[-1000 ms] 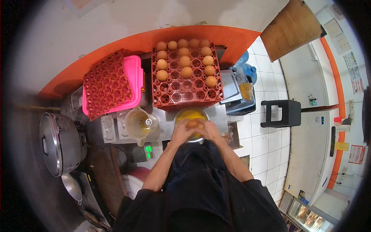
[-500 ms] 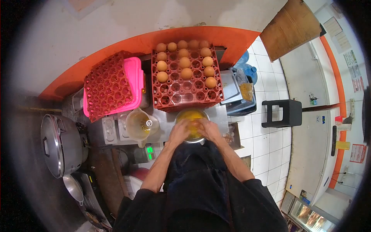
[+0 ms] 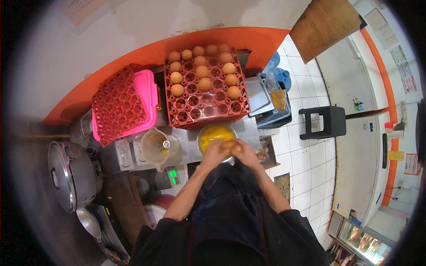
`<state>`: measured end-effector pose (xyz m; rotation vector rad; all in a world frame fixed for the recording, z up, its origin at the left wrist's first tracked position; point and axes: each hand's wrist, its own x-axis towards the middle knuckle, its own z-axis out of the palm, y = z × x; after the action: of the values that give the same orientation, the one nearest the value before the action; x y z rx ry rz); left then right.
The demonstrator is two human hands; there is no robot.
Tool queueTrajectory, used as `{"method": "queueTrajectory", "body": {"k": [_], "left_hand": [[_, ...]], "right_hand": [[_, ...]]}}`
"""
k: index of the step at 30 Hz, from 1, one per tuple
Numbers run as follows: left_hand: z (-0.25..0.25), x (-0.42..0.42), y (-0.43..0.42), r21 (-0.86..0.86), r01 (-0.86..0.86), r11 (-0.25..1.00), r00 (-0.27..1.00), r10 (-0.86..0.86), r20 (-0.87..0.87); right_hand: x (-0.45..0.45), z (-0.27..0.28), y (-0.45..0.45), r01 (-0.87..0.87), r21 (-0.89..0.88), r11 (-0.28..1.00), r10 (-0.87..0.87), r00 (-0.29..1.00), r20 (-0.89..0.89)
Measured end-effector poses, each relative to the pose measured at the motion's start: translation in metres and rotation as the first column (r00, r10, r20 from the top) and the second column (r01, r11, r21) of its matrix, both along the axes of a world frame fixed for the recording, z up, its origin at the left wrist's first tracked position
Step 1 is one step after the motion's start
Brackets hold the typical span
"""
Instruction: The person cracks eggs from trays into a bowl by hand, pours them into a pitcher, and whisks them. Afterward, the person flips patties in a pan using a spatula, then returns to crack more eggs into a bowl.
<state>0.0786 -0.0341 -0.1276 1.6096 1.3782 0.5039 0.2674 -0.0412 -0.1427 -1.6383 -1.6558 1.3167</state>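
A round metal bowl (image 3: 198, 141) of yellow egg yolks (image 3: 216, 134) stands on the counter in front of me. At its near right rim, my left hand (image 3: 215, 153) and my right hand (image 3: 246, 156) meet with curled fingers. Between them shows a brown egg (image 3: 227, 145); whether its shell is whole or split is too small to tell. Both hands appear closed on it. Just beyond the bowl rises a stack of red egg trays (image 3: 204, 116), its top tray partly filled with brown eggs (image 3: 204, 84).
Left of the bowl stand a clear jug (image 3: 154, 148), lidded metal containers (image 3: 124, 154) and a scale (image 3: 172, 176) with green digits. Farther left are a pink lid (image 3: 151, 88) under an empty red tray (image 3: 117, 104), and a large pot (image 3: 66, 175). A black stool (image 3: 330, 122) stands right.
My hands have drawn back from over the bowl's middle to its near right rim, uncovering more of the yolks. The brown egg now shows between them. The whole view has shifted slightly.
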Motion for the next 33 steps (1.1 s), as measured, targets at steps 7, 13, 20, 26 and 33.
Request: {"method": "queueTrajectory", "body": {"k": [7,13,20,26,33], "left_hand": [[-0.004,0.084,-0.016,0.052,0.383,0.922,0.845,-0.373,0.383],[0.012,0.096,-0.008,0.141,0.390,0.910,0.851,-0.415,0.321],[0.104,0.040,0.051,0.489,-0.160,0.857,0.977,0.066,0.204],[0.105,0.028,0.113,0.633,-0.242,0.735,0.962,0.268,0.057],[0.088,0.047,0.133,0.584,-0.283,0.761,0.926,0.375,-0.039]], "right_hand": [[0.115,0.024,-0.059,0.201,-0.118,0.973,-0.189,0.977,0.100],[0.169,0.032,-0.087,0.334,-0.135,0.933,-0.253,0.873,0.417],[0.144,0.039,-0.073,0.384,-0.202,0.901,-0.308,0.893,0.328],[0.109,0.029,-0.051,0.238,-0.111,0.965,-0.206,0.949,0.241],[0.071,0.046,-0.027,0.117,-0.087,0.989,-0.090,0.960,0.266]]}}
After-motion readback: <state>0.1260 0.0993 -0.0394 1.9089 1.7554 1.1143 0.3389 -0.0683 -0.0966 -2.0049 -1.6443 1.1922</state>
